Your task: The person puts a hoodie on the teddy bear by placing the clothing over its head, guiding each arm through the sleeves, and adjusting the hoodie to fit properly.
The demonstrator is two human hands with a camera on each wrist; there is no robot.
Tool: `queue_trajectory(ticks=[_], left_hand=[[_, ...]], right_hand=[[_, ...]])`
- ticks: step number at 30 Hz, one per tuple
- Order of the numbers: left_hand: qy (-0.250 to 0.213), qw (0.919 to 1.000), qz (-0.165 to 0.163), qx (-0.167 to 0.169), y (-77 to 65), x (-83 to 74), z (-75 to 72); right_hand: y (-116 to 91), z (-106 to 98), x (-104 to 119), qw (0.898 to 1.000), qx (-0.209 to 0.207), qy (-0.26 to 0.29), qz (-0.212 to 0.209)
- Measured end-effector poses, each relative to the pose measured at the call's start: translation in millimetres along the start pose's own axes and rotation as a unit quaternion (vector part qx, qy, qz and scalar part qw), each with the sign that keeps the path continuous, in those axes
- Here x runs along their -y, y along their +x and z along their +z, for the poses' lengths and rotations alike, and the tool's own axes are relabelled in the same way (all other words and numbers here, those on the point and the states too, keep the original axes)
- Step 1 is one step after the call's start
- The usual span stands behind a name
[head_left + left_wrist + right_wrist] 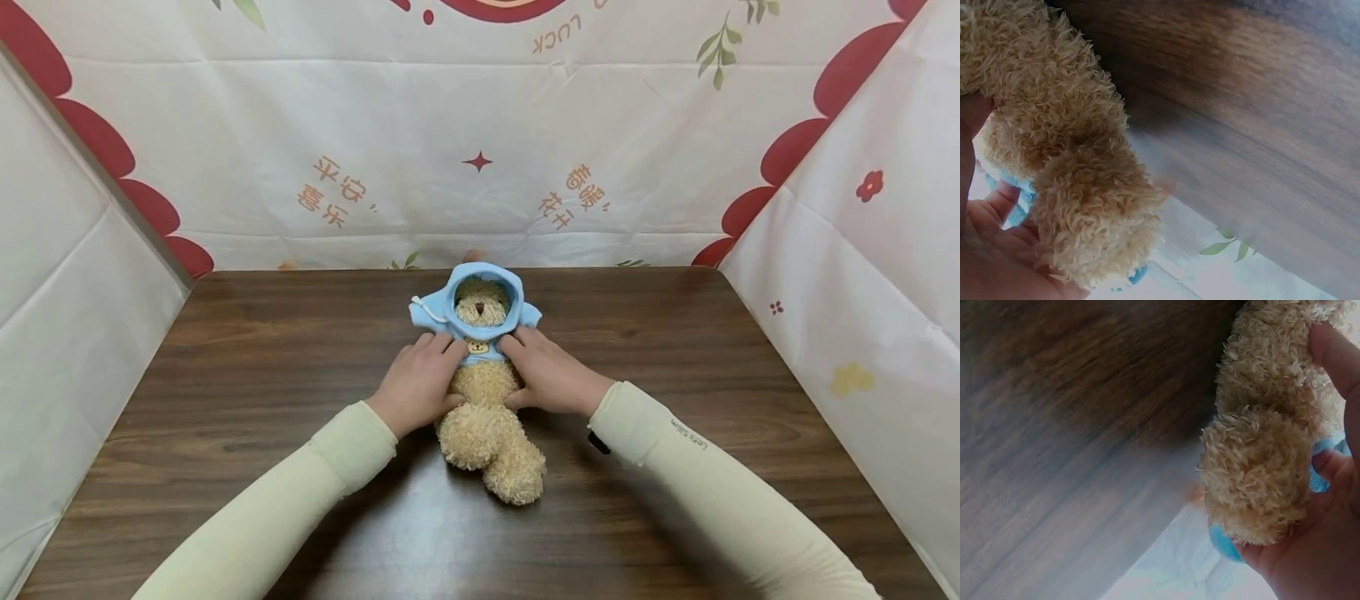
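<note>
A curly tan teddy bear [486,382] lies on its back on the table, head toward the back wall and legs toward me. Its pale blue hoodie [484,271] has the hood up around the face and covers only the upper body; the belly fur shows below the hem. A white drawstring [427,308] hangs at the hood's left side. My left hand [422,382] grips the bear's left-hand side, fingers at the hoodie, thumb on the lower body. From the other side my right hand [553,372] holds it likewise. Both wrist views show the furry legs [1094,212] close up.
Dark wood-grain table [225,417] lies beneath the bear. White printed cloth stands behind it as a back wall [420,167], with side walls at left [67,250] and right [847,275]. Pale sleeves [300,492] cover both forearms.
</note>
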State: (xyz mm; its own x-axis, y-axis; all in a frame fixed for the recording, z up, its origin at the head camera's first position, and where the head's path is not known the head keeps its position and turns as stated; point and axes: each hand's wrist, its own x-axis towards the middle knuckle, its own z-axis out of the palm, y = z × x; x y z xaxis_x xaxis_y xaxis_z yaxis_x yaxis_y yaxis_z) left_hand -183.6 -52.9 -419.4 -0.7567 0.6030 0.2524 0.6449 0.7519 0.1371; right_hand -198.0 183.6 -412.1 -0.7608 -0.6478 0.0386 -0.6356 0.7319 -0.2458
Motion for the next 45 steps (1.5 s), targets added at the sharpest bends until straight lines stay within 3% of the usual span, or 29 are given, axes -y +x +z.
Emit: queue_trajectory(ticks=[10,17,24,36,40,45], left_hand=[[-0.004,0.9998,-0.018,-0.011,-8.0,-2.3,0.8],[0.000,0.9993,-0.035,-0.015,-9.8,-1.6,-0.8],[-0.009,0.9996,-0.023,-0.014,-5.1,0.6,4.9],[0.025,0.9994,0.011,-0.020,-0.8,1.1,6.9],[0.017,0.9996,0.016,-0.015,-0.6,3.7,7.5],[-0.028,0.9994,-0.007,-0.021,-5.1,7.7,10.6]], right_hand=[[-10.1,3.6,1.5,1.000,-0.023,-0.002,0.002],[-10.8,4.1,-3.0,1.000,-0.014,0.007,0.007],[-3.5,6.1,-5.6,1.000,-0.017,0.012,-0.003],[-1.8,6.0,-1.2,0.999,-0.030,-0.001,-0.012],[-2.2,4.9,0.0,1.000,-0.027,-0.008,-0.013],[-3.5,3.9,-1.0,1.000,-0.023,0.009,-0.005]])
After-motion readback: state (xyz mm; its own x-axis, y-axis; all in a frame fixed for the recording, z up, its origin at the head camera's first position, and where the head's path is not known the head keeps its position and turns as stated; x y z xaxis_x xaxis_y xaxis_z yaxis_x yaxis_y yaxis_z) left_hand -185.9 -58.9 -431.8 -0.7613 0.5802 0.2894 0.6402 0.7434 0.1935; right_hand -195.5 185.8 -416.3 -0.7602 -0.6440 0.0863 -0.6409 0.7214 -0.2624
